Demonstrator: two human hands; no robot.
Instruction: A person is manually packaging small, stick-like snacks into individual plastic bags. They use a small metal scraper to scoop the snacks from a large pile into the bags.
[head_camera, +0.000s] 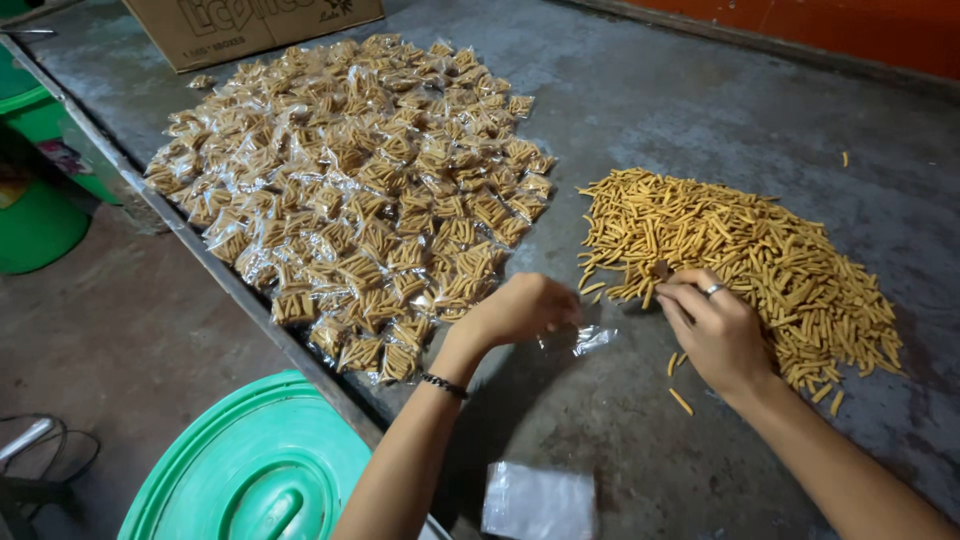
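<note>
Nearest the camera, a green plastic lid (255, 470) is seen at the lower left, beside the edge of a grey tabletop (700, 110), and a flat stack of empty clear bags (540, 500) is laid on the tabletop within easy reach. Just beyond, a small clear bag (585, 340) is pinched in the closed fingers of the left hand (520, 308), its mouth turned toward the right, apparently so that it can be filled. The right hand (715, 325), marked by a ring, is closed on a few yellow snack sticks (662, 270) at the near edge of a loose heap of sticks (740, 260), which is spread on the right side of the tabletop. A few stray sticks are scattered near the wrist. Farther left, a broad spread of filled packets (350, 190) is laid flat, kept well apart from the loose heap. At the far edge a cardboard box (250, 25) is set, and green buckets (35, 160) are seen on the floor at the left.
</note>
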